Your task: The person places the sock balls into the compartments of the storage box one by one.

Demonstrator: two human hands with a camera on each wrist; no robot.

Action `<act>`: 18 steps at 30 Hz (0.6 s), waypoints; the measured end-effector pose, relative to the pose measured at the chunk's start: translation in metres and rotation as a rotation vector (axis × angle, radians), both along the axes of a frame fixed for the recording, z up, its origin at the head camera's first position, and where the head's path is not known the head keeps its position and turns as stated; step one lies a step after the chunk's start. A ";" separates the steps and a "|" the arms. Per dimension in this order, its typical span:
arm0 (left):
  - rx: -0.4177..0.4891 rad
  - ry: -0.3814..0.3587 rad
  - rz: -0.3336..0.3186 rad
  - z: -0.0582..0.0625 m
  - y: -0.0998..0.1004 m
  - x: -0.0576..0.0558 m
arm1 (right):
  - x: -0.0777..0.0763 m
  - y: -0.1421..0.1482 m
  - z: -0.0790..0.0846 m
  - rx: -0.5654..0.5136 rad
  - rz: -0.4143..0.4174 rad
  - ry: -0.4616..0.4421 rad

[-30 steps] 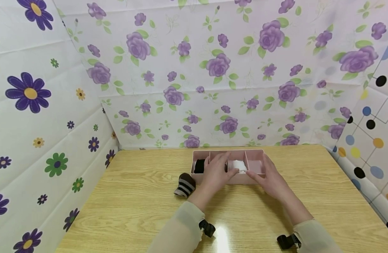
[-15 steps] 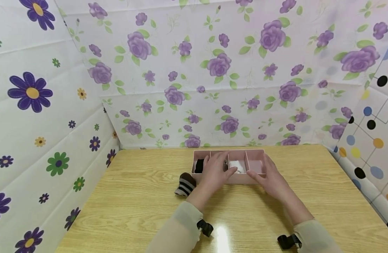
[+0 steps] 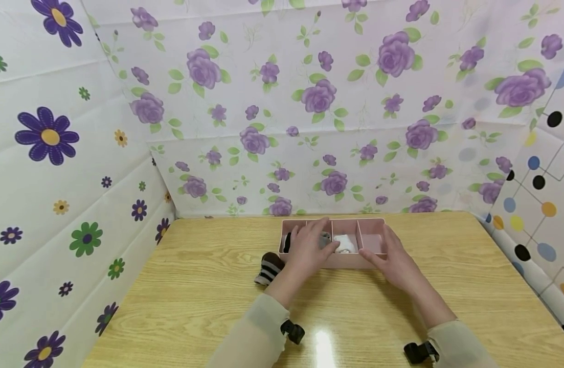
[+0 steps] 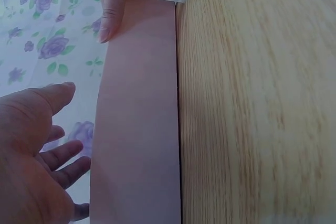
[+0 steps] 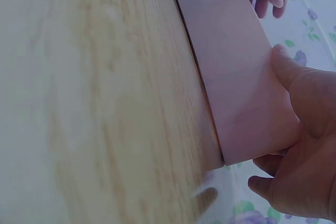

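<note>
A pink divided box (image 3: 346, 261) stands toward the back of the table. My right hand (image 3: 397, 263) grips its right end, thumb at the front rim and fingers round the end wall, as the right wrist view shows on the box (image 5: 241, 66). Over the left half hovers my left hand (image 3: 305, 250), fingers spread and loosely bent, holding nothing in the left wrist view. Beneath it, partly hidden, are a black sock (image 3: 287, 243) and a grey sock (image 3: 325, 238). A folded white sock (image 3: 344, 244) lies in the compartment to their right; the rightmost compartment holds nothing.
On the wooden table (image 3: 199, 296), a rolled brown-and-grey striped sock (image 3: 269, 268) lies by the box's front left corner, close to my left forearm. Flower-print cloth (image 3: 263, 102) hangs behind the table, and patterned sheets flank both sides.
My left hand has shifted slightly left and back from the middle compartments, uncovering more of the grey sock. My right hand stays at the box's right end.
</note>
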State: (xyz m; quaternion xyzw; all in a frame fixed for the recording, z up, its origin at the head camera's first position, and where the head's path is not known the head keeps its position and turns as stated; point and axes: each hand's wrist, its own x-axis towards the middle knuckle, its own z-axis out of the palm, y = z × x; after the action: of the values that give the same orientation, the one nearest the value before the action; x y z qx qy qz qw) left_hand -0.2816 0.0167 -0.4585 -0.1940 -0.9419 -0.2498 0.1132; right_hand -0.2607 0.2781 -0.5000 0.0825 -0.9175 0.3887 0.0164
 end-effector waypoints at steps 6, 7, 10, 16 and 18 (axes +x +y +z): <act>0.015 0.015 -0.004 0.004 -0.009 0.005 | 0.001 -0.001 0.000 0.003 -0.001 -0.006; 0.023 0.022 -0.007 0.005 -0.012 0.006 | 0.000 -0.001 0.000 0.003 -0.001 -0.006; 0.045 0.033 -0.019 0.009 -0.022 0.010 | 0.000 -0.001 0.000 -0.001 0.002 -0.004; 0.052 0.025 -0.015 0.010 -0.044 0.017 | 0.000 -0.001 0.000 -0.010 0.005 -0.002; 0.040 0.019 -0.011 0.009 -0.050 0.019 | 0.000 0.000 0.001 -0.012 0.004 -0.005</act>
State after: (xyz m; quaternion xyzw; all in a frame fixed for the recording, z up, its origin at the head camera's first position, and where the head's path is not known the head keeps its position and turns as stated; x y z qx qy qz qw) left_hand -0.2624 -0.0334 -0.4497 -0.1990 -0.9345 -0.2674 0.1247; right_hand -0.2605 0.2776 -0.4993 0.0834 -0.9150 0.3944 0.0135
